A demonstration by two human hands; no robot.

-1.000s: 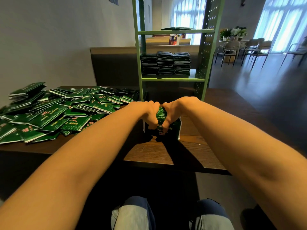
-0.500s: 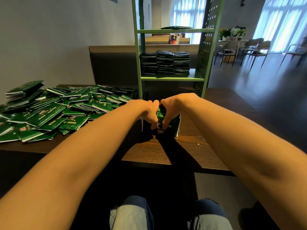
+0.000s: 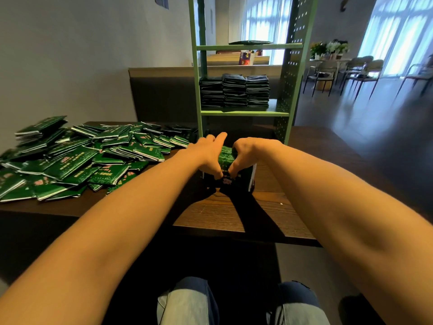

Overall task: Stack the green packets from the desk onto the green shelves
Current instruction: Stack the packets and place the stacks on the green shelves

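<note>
Part-way, I judge: three stacks (image 3: 234,91) sit on the green shelf (image 3: 243,113); a big loose pile (image 3: 82,156) of green packets waits on the counter (image 3: 234,214); left hand (image 3: 207,156) & right hand (image 3: 249,153) have the grip clamped on one bundle (image 3: 226,158), upright on the counter, in front of the shelf.

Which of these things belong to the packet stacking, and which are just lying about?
Job: bundle of packets gripped by left hand and right hand; loose packets on the desk; green shelves; stacks already shelved.
Lying about: chairs; flowers; colourful box behind the shelves.
</note>
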